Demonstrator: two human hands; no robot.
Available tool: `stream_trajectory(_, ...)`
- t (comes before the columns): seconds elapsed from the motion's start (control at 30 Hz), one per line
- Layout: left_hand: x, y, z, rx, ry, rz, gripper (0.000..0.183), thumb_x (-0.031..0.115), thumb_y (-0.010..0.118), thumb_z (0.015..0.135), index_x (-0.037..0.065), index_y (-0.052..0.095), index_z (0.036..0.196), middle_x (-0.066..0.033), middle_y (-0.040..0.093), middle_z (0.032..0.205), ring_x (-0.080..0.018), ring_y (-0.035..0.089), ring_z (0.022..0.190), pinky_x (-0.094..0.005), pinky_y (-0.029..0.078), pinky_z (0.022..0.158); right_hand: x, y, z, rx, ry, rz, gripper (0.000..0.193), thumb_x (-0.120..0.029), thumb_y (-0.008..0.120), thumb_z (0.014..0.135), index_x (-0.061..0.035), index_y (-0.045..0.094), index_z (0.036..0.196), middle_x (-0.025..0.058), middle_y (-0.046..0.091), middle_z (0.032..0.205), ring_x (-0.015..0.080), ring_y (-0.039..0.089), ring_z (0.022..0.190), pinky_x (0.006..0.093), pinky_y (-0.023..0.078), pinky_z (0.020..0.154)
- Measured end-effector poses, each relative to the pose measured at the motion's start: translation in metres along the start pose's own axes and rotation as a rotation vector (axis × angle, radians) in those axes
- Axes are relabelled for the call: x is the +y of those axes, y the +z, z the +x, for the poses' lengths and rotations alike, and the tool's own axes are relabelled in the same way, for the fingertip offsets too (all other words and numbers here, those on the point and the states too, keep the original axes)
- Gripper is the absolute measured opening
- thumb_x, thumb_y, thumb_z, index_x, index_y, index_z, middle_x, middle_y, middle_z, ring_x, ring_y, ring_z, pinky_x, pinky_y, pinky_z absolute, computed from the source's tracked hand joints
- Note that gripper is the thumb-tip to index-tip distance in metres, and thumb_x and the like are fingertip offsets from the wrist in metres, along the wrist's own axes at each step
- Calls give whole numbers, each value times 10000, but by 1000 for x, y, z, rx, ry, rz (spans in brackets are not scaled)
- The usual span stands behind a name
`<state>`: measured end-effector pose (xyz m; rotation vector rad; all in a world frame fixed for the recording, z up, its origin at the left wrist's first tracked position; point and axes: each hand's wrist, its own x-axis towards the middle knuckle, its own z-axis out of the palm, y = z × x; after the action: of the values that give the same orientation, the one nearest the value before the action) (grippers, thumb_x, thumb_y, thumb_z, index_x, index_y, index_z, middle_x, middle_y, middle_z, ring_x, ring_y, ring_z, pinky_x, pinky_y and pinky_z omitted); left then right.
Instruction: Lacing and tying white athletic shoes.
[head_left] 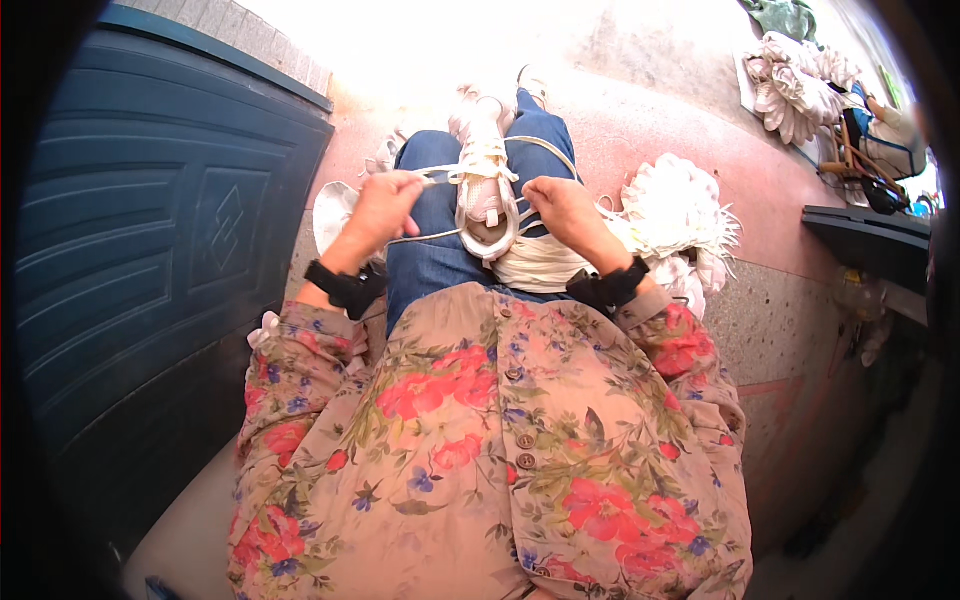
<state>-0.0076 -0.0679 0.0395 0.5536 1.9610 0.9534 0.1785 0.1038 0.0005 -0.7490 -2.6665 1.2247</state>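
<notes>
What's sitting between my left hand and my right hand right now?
In the head view, the pale shoe with its cream laces lies between your left hand and right hand; your jeans show beside it.

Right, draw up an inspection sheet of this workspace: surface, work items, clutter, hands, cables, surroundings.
Surface: the lap, in blue jeans, above a pink and speckled floor.
Work items: one pale shoe, opening toward the wearer; cream lace across its front, with loose lengths out to both sides.
Clutter: bundle of cream strands right of the shoe; white pile, apparently shoes, farther right.
Hands: left hand pinches the lace; right hand is curled beside the shoe, its hold unclear.
Cables: nothing seen.
Surroundings: dark blue panelled door at left; dark ledge at right.
</notes>
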Motion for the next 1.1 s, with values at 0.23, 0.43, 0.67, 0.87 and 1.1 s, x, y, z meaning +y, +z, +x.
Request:
stream_trajectory(0.23,-7,31,-3,1,-16,97,232,158,467,844,-2,601,948,-108,616,712,-160,589,502,-268,445,458,-8,22,6,269,-30,-322,143,-181,521,792,-83,620,758,72,548,778,271,498,808,408,377,681)
stream_trajectory(0.43,-27,32,4,162,291,240,236,209,513,827,1,610,881,-182,605,781,-309,590,758,-352,454,668,-8,34,11,338,-115,-415,58,-119,539,677,-95,580,643,54,517,714,232,472,766,362,318,659)
stream_trajectory(0.67,-41,41,9,234,237,232,216,194,532,830,-9,605,838,-68,580,601,-124,530,472,-274,428,470,-16,34,13,253,-342,-535,18,-78,543,644,-90,553,638,53,490,686,216,464,722,345,306,654)
stream_trajectory(0.87,-38,50,18,354,406,360,170,177,527,817,25,599,788,-140,581,624,-258,574,534,-339,450,506,-14,40,14,326,-281,-462,12,-113,555,672,-103,561,673,38,497,681,210,474,717,342,312,657)
stream_trajectory(1.1,-28,66,28,299,603,649,166,136,423,804,34,526,722,-175,560,679,-353,559,643,-435,443,567,7,41,16,389,-183,-680,42,-147,522,625,-112,542,617,55,507,669,232,483,705,394,345,611)
